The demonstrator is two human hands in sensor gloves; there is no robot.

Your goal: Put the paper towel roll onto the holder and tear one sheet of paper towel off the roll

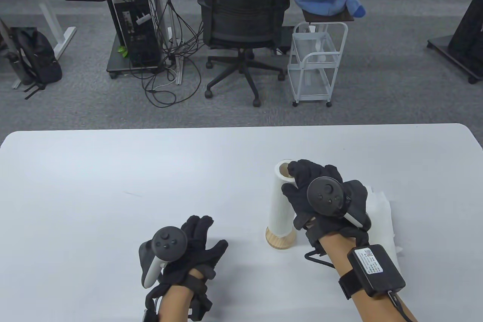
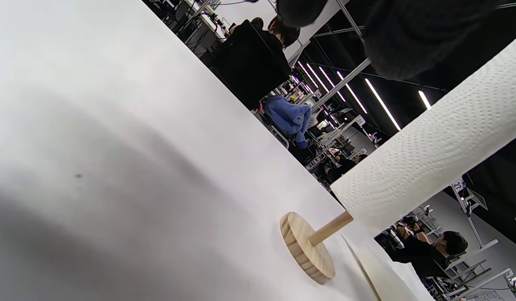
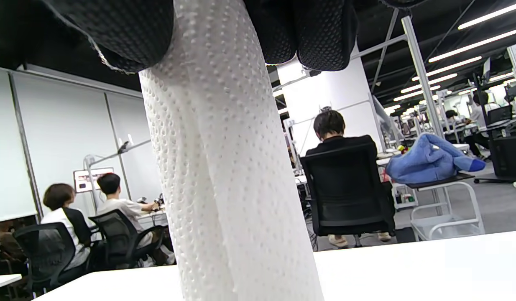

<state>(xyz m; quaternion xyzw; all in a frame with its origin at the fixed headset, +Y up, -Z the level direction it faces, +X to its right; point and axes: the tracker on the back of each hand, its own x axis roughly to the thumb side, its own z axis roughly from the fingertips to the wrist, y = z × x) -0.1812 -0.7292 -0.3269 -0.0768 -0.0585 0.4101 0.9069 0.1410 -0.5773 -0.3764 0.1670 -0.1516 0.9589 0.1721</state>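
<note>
Our right hand (image 1: 324, 195) grips the roll (image 1: 281, 201) to seat it on the holder (image 1: 280, 238), while our left hand (image 1: 188, 246) rests open.

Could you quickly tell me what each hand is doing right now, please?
Left hand: open, fingers relaxed on the white table, holding nothing.
Right hand: gripping the white embossed paper towel roll near its top, above the round wooden holder base.

Grey carpet (image 1: 377, 91) is seen beyond the bench (image 1: 113, 171); a black office chair (image 1: 243, 16), white trolley (image 1: 317, 61) and ceiling strip lights (image 3: 471, 46) are noted.
</note>
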